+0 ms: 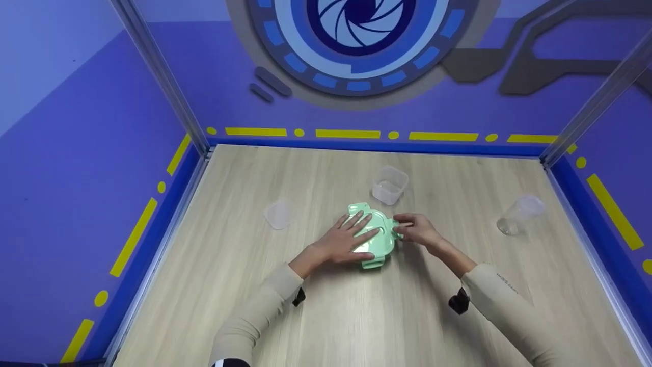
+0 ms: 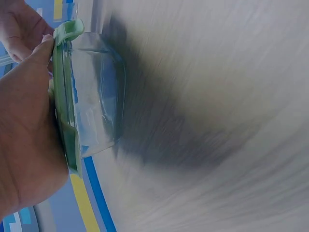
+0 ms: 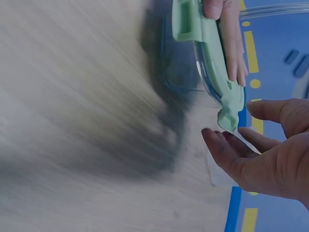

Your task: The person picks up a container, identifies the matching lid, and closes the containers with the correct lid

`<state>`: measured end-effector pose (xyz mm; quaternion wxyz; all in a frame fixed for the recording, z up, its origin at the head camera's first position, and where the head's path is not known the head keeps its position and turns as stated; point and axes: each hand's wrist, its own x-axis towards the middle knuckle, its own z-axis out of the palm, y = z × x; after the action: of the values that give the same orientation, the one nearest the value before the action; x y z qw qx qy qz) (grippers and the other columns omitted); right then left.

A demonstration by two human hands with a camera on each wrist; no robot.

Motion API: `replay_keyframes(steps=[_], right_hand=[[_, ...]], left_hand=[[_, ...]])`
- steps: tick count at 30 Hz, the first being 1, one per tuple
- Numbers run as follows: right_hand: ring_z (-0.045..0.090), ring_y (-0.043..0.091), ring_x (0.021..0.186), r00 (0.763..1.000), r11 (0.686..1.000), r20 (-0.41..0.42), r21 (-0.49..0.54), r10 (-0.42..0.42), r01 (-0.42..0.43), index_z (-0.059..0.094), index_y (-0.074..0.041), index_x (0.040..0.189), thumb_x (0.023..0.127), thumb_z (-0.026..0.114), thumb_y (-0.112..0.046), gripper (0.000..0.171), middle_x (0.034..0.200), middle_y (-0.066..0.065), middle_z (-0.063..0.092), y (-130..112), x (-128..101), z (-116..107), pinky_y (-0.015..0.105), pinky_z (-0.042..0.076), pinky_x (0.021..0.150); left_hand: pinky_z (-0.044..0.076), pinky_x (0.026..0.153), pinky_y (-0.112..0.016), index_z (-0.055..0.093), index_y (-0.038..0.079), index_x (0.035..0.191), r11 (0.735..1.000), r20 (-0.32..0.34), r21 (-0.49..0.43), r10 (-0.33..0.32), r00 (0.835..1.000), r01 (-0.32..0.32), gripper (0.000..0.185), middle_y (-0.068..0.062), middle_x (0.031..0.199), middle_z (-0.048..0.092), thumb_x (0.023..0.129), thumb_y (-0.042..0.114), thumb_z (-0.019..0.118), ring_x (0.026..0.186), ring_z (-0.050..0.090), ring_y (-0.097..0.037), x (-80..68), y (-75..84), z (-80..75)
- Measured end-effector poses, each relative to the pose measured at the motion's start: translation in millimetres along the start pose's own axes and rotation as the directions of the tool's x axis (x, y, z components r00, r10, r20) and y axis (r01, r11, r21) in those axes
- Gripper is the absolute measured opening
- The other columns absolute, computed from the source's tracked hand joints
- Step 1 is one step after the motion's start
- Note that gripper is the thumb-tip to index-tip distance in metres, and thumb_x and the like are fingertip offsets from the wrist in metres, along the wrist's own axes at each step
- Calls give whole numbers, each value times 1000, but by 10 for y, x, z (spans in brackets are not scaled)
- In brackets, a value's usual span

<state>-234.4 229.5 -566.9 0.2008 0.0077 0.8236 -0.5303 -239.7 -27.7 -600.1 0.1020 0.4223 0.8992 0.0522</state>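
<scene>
The container [image 1: 374, 239], a clear rigid box under a green lid with snap flaps, sits mid-table; it looks light, hard and smooth-walled, so likely best steadied from above and worked at the flaps. The left hand [image 1: 351, 237] lies flat on the lid, fingers straight. The right hand [image 1: 415, 229] has its fingers loosely curled at the side flap [image 3: 228, 108], thumb just under it, not clearly pinching. Only the wrist views show the transparent body; the head view alone shows a small tub [image 1: 390, 184], a round lid [image 1: 278, 214] and a cup [image 1: 518, 214], well apart.

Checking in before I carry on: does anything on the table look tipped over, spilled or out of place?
One thing: the clear cup at the right lies tipped on its side, nothing visibly spilled. The left hand presses flat on the green lid; the right hand is at its side clip.
</scene>
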Motion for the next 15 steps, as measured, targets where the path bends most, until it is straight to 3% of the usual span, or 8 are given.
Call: replay_keyframes(steps=[3,7,10,15], right_hand=[[67,16,96,1000,1000,17,4,21,-21,41,10,149,96,68,-9,63,136,33,55,9,26,45,38,62,85],[67,11,82,999,999,18,27,43,-44,41,6,150,93,73,-7,66,117,22,61,31,48,79,37,63,78],[69,11,80,999,997,0,57,54,-54,44,4,147,92,74,-6,63,106,14,63,55,53,90,37,63,79],[71,12,83,997,991,-16,111,80,-78,43,3,148,92,74,-6,64,104,11,65,93,49,116,40,62,85]], left_hand=[[3,130,-51,13,32,165,1000,6,-4,3,1000,-3,75,-6,174,0,103,65,37,162,-3,-27,8,-4,-5],[2,131,-49,12,34,165,1000,13,12,0,1000,-1,74,-4,175,-1,103,67,35,162,-4,-24,12,-15,-7],[4,131,-48,12,35,165,999,-4,51,-1,1000,1,74,-4,175,1,102,68,34,162,-2,-24,12,-28,0],[10,131,-47,14,36,164,994,-40,111,-9,999,14,73,-4,174,5,102,69,33,162,4,-24,-2,-23,30]])
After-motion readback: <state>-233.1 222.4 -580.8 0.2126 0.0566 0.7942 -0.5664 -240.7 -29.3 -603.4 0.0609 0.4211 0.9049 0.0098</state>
